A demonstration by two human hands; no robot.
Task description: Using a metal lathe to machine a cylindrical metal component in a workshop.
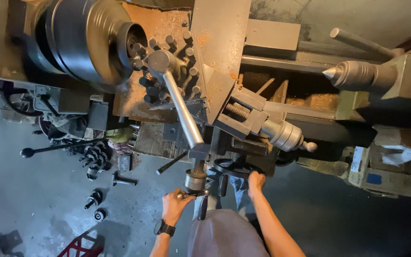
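The lathe (243, 95) fills most of what I see, a grey machine running across from left to right with orange-brown chips scattered over its flat surfaces. At its left end the big dark chuck (89, 38) is blurred at the rim, and at the far right the tailstock (386, 76) points its bright conical centre back toward it. Between them sits the tool post (167, 66), ringed with upright bolt heads, and from it a long pale steel lever (181, 107) slants down toward me. Just right of that lever the compound slide ends in a shiny cylindrical dial (284, 134) with a small ball knob. Below, at the apron, my right hand (256, 181) is curled over the rim of the black handwheel (236, 167) — fingers wrapped on it, thumb side hidden. My left hand (176, 203) (a dark watch on its wrist) is closed around the small crank handle (197, 183) under the lever's lower end. Spare metal parts (98, 159) lie on the grey floor to the left.
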